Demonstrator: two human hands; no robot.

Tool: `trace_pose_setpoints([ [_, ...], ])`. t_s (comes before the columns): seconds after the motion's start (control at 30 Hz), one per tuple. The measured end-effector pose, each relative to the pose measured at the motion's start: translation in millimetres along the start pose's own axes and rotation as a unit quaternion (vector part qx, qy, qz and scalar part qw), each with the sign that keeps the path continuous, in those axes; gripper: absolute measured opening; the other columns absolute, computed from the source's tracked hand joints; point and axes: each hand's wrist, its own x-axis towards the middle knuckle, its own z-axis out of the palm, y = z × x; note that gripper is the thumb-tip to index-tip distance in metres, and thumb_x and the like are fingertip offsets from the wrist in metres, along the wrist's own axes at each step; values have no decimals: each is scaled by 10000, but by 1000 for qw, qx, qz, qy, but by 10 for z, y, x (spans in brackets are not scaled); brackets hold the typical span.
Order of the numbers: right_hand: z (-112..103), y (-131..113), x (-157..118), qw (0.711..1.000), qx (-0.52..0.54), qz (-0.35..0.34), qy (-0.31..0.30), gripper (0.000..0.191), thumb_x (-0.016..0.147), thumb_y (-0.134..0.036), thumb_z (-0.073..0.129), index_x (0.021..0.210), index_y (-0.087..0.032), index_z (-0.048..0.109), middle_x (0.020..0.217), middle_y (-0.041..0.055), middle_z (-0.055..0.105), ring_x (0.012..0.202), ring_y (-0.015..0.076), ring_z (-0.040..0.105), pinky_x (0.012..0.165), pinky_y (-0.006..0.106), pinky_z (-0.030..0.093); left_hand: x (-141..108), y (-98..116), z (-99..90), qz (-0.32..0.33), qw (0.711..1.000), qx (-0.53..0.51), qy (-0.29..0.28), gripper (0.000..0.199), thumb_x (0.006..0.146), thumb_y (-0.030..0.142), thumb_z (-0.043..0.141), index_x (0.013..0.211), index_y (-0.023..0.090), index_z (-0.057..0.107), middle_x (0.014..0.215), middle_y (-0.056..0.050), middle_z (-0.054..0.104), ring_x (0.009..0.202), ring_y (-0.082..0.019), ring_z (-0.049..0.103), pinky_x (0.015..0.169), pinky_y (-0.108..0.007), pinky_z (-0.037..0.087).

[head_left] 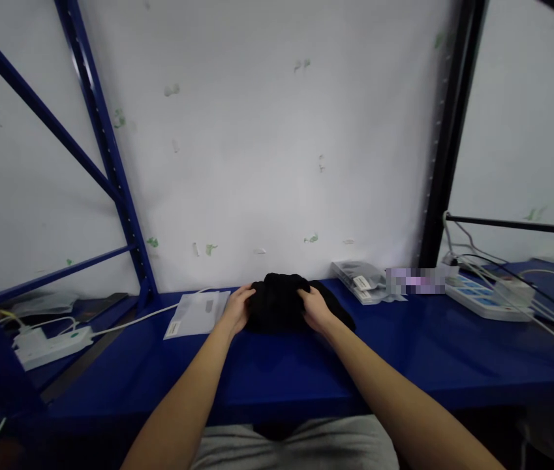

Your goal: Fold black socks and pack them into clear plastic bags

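Resting at the back of the blue table (281,372), close to the white wall (267,143), a bundled black cloth (279,301) sits between 2 hands. Left hand (238,308) presses the cloth's left edge, fingers curled against it; right hand (314,308) covers the right side, fingers bent over the fabric. Neither grip visibly closes around the cloth, so a firm hold cannot be confirmed. A clear flat bag (197,313) lies just left of the left hand. Packaged items (361,281) lie to the right, a white power strip (482,297) beyond them, another power strip (51,344) far left.
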Motion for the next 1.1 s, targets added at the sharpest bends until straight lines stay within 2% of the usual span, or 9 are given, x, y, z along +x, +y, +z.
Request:
trace_pose_setpoints([
  [0.17,-196,41,124,993,-33,44,101,315,958,-350,591,1223,-179,586,1216,83,621,1004,214,642,847,416,560,81,6,-191,-7,992,112,65,316,971,339,598,1232,162,579,1205,-92,611,1001,-224,640,846,-421,556],
  [0.3,-368,18,151,980,-112,50,159,307,955,-356,593,1209,-185,600,1240,81,614,1035,225,630,875,427,547,29,26,-221,42,967,234,98,338,969,347,595,1258,174,569,1301,-105,564,1116,-258,591,941,-482,500],
  [0.4,-440,8,149,965,-178,50,184,304,962,-375,577,1205,-195,602,1251,87,610,1061,226,619,913,446,527,-82,63,-155,89,944,312,53,402,894,406,680,1251,235,609,1351,-89,548,1258,-286,495,1092,-492,347],
  [0.5,-438,31,133,953,-233,46,190,346,952,-373,593,1244,-189,577,1251,89,606,1070,237,618,920,463,520,-177,77,-85,109,923,369,-14,556,690,435,848,1200,312,663,1286,-59,611,1286,-320,473,1133,-471,266],
  [0.57,-416,49,122,945,-264,40,188,346,947,-356,604,1247,-186,573,1244,87,609,1062,235,622,912,458,525,-197,70,-65,113,911,396,-34,525,647,396,875,1132,309,695,1223,-56,648,1245,-327,511,1111,-475,295],
  [0.63,-403,45,117,937,-292,34,189,324,950,-346,601,1232,-187,582,1234,84,614,1048,227,626,901,446,531,-175,60,-70,116,902,415,-32,359,752,370,810,1074,256,702,1181,-63,660,1182,-295,558,1070,-474,358],
  [0.8,-504,-99,109,904,-363,40,223,354,954,-388,572,1251,-197,562,1177,87,635,999,221,635,888,439,522,-46,67,-158,106,895,428,65,259,976,334,587,1170,166,615,1213,-88,619,1057,-229,619,923,-452,512],
  [0.93,-669,-219,79,868,-431,56,239,440,885,-352,564,1295,-195,542,1047,169,677,978,328,655,854,492,475,9,49,-262,54,883,443,146,297,975,335,591,1222,171,586,1209,-90,612,1009,-222,635,866,-425,546],
  [1.1,-760,-251,14,834,-509,58,204,378,768,-287,588,1109,-144,665,1021,228,672,1017,416,626,843,529,428,9,-23,-342,-4,856,490,164,278,969,332,601,1199,176,601,1210,-87,613,1015,-221,634,865,-418,547],
])
